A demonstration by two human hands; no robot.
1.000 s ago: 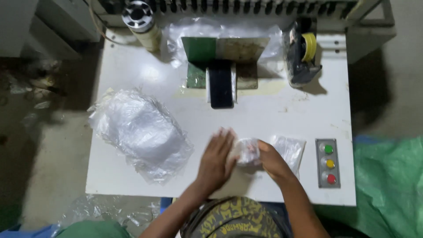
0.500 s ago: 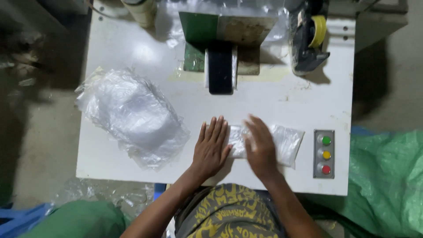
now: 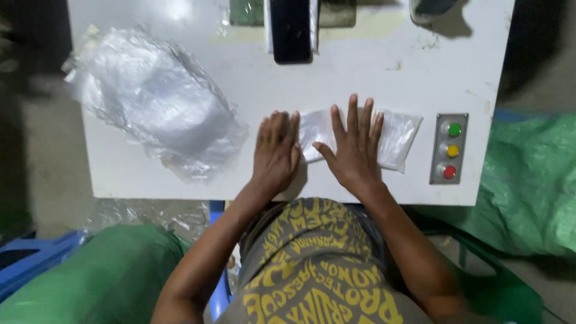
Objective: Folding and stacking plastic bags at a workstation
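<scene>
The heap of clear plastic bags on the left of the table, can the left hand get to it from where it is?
Probably yes. The left hand lies flat beside the small packet, and only bare table lies between it and the heap of clear bags.

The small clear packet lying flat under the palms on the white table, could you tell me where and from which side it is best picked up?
Probably by its right end. The small clear packet lies flat on the white table, with the right hand pressed on its middle and the left hand at its left edge. Only the right end shows bare, beside the button panel, so pinch that short edge from the right.
</scene>
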